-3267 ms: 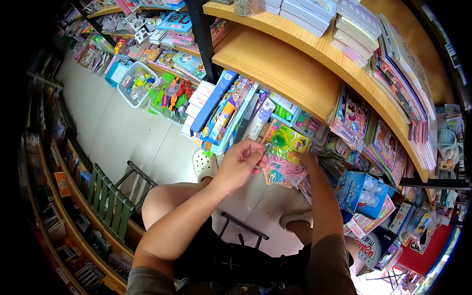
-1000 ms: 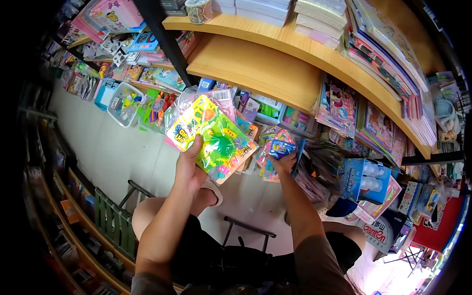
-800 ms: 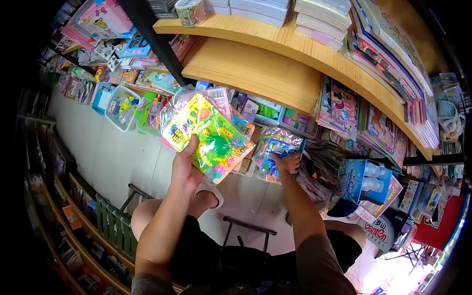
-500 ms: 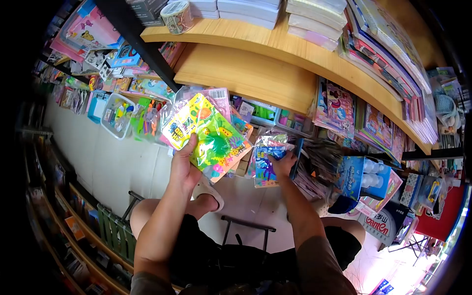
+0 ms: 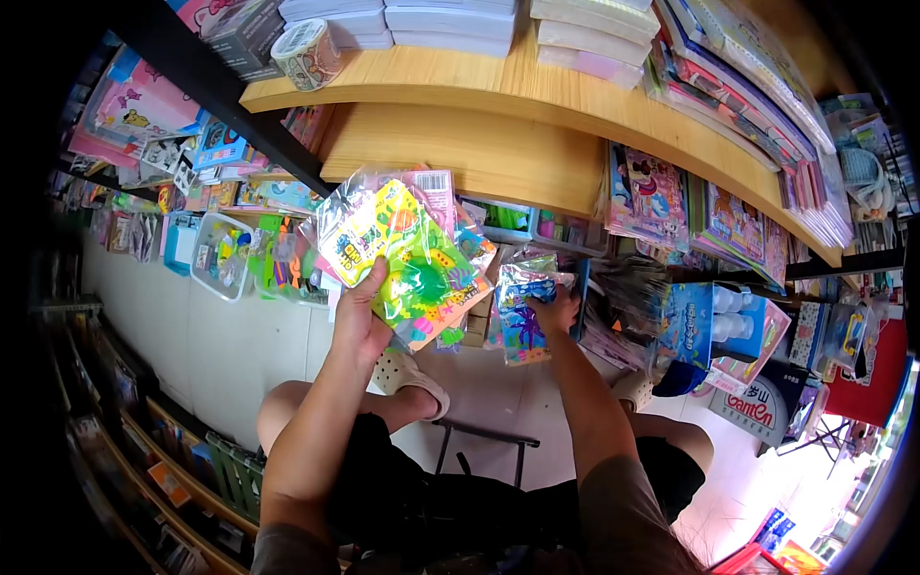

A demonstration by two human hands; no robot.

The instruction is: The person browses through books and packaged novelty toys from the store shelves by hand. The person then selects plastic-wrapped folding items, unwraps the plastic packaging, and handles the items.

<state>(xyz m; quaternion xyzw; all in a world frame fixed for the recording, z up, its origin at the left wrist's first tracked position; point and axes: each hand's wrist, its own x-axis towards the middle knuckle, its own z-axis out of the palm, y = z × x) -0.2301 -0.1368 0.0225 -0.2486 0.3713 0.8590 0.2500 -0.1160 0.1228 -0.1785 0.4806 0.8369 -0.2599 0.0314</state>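
my left hand (image 5: 362, 323) holds a yellow-and-green packet (image 5: 414, 273), thumb across its front, remaining fingers out of sight behind it. a pink barcoded card (image 5: 436, 195) is fanned out behind this packet, which sits tilted inside clear wrapping. my right hand (image 5: 561, 313) has its fingers clasped over the upper right part of a blue packet (image 5: 523, 331); whether anything beneath supports that packet, i cannot tell. the two packets are near each other, not touching. a wooden shelf (image 5: 460, 144) runs beyond both hands. a dark sheaf of wrapped goods (image 5: 628, 297) lies just right of my right hand, with a blue box (image 5: 682, 326) further right. a clear bin (image 5: 217, 280) stands on the floor (image 5: 230, 345), well to the left.
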